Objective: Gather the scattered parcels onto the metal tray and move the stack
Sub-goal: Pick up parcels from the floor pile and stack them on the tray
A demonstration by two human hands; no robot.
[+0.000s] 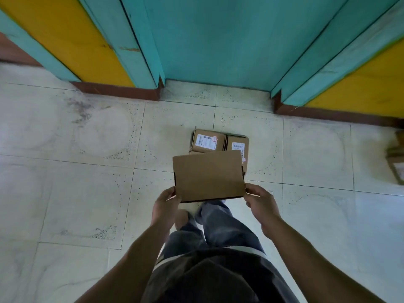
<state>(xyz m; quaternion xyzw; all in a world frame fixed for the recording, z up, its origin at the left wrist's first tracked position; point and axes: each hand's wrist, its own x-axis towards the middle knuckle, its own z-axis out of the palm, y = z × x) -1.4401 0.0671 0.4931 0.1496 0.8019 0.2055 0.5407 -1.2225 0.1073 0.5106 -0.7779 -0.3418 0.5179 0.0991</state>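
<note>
Closest to the camera, at the bottom of the view, we saw a dark shirt [209,281] and grey trousers [218,226], with a foot [181,217] set on the pale floor tiles [87,193]. Just beyond, both bare forearms reached forward. The left hand [165,203] gripped the near left corner of a plain brown parcel [208,176], its fingers curled round the edge. The right hand [260,200] pinched the near right corner in much the same way. The hands were apart, one at each end of the near edge. The parcel hung between them above the floor, its flat unlabelled face turned up toward us and slightly tilted.

Beyond it, and partly hidden by it, two more boxes lay on the tiles, touching side by side. These were the left labelled parcel [207,142] and the right labelled parcel [238,146], each with a white shipping label on top. Well off to the right, at the very edge of the view, we made out another brown box [396,158], too blurred to read.

Farther on, a tiled threshold [216,92] met a teal door [218,40]. Brown skirting [115,91] and yellow wall panels [72,40] stood to either side of it
</note>
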